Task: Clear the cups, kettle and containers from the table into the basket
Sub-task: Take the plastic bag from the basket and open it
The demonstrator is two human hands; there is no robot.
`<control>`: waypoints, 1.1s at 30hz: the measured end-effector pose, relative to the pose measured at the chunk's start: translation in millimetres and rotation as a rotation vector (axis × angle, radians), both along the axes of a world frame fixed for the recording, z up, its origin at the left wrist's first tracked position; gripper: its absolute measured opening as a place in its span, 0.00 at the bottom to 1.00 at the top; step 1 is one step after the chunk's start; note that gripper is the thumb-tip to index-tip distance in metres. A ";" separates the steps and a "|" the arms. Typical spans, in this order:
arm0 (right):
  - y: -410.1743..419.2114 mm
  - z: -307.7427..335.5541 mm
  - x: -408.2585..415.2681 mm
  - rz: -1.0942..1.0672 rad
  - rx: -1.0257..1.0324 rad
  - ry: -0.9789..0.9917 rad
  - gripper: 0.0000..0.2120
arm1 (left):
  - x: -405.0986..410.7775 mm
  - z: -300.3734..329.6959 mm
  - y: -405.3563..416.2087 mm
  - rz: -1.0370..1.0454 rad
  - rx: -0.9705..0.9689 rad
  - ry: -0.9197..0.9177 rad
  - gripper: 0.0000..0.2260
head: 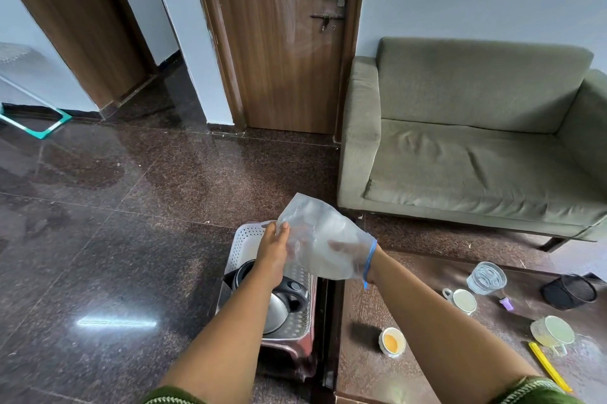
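Note:
Both my hands hold a clear plastic bag (317, 233) with white contents above the white perforated basket (244, 239). My left hand (274, 247) pinches the bag's left edge. My right hand (351, 251) shows through the plastic and grips the bag's right side. A steel kettle (279, 305) with a black handle lies in the basket, which stands on a reddish stool beside the brown table (368, 361). On the table are a small white cup of yellow liquid (392, 342), a white mug (463, 301), a clear glass (486, 278) and a pale cup (555, 333).
A black mesh holder (570, 293), a small purple item (507, 303) and a yellow strip (548, 366) also lie on the table. A green sofa (476, 147) stands behind it. A closed wooden door (279, 39) faces me across the dark polished floor.

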State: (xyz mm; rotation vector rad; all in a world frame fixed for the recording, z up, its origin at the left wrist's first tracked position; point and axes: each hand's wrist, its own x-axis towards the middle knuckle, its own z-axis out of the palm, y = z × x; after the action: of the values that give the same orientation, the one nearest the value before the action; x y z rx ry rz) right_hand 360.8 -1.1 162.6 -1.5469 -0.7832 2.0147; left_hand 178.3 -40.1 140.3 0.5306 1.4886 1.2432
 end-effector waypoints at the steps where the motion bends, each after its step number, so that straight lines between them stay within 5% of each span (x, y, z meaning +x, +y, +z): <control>1: -1.7 1.5 -3.1 0.046 0.008 0.035 0.12 | -0.6 -1.2 1.2 0.002 0.002 -0.005 0.27; 4: -4.1 2.3 -10.1 0.114 0.016 0.034 0.11 | -0.2 -0.4 2.7 -0.009 0.000 -0.046 0.20; 7: -2.8 1.3 -18.4 0.062 0.032 0.008 0.29 | 2.3 5.5 0.4 -0.029 -0.003 -0.181 0.11; 12: -0.6 13.7 -22.8 0.068 0.085 0.144 0.36 | 2.0 3.5 -2.9 0.010 0.032 -0.491 0.16; 15: 2.1 14.0 -23.3 0.071 0.071 0.182 0.29 | 2.0 4.6 0.1 0.015 0.071 -0.533 0.16; 20: 2.0 13.1 -21.9 0.086 0.042 0.210 0.10 | -7.2 -2.0 5.3 0.067 0.043 -0.453 0.17; 24: 3.3 7.1 -19.4 0.029 0.016 0.225 0.25 | -15.5 -2.5 1.7 0.050 -0.024 -0.331 0.11; 28: 7.9 0.4 -18.8 -0.080 -0.034 0.133 0.09 | -28.6 -21.5 3.8 0.049 -0.128 0.107 0.15; 30: 12.9 -6.9 -18.2 -0.166 -0.061 0.065 0.12 | -36.7 -32.9 5.4 0.055 -0.149 0.304 0.21; 33: 16.1 -13.9 -19.5 -0.228 -0.071 -0.029 0.17 | -38.7 -29.2 3.8 0.045 -0.088 0.226 0.22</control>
State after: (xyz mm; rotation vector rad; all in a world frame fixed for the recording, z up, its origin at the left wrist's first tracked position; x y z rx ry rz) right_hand 341.3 15.1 148.7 -1.6281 -0.5239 1.8748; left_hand 139.6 -36.3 111.1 0.5969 1.7446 1.1755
